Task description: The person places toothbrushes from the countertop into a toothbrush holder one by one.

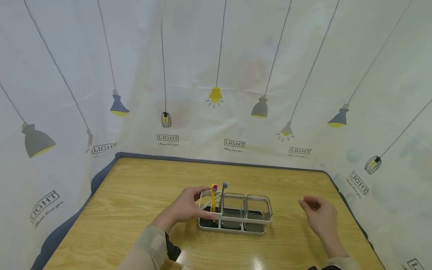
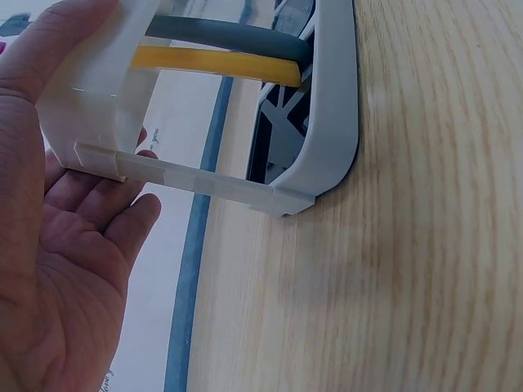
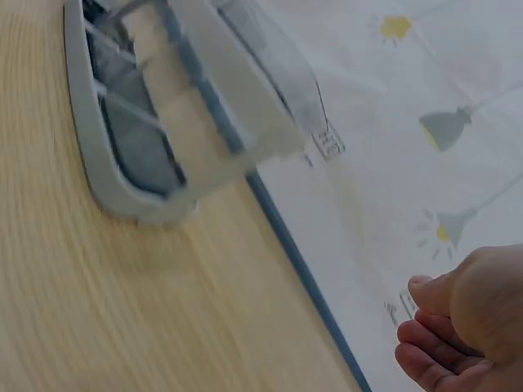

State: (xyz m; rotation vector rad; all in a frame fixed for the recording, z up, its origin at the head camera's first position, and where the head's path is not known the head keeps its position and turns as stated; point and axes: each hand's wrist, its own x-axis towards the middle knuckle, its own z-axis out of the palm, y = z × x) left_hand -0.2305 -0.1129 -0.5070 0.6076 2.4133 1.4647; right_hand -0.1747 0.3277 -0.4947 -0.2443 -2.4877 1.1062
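Low in the frame, the left hand (image 1: 183,208) curls its fingers around the left end of the white rack (image 1: 235,221), gripping it. Its long axis runs left-right mid-surface (image 1: 135,195); two toothbrushes (image 1: 213,197) stand upright. Well right, the right hand (image 1: 320,215) hovers loosely curled, holding nothing.

Left hand (image 1: 183,208) fingers curled in a grip, right hand (image 1: 318,215) loosely curled, hovering

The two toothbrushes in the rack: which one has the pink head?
The yellow toothbrush; the grey toothbrush beside it has a grey head.
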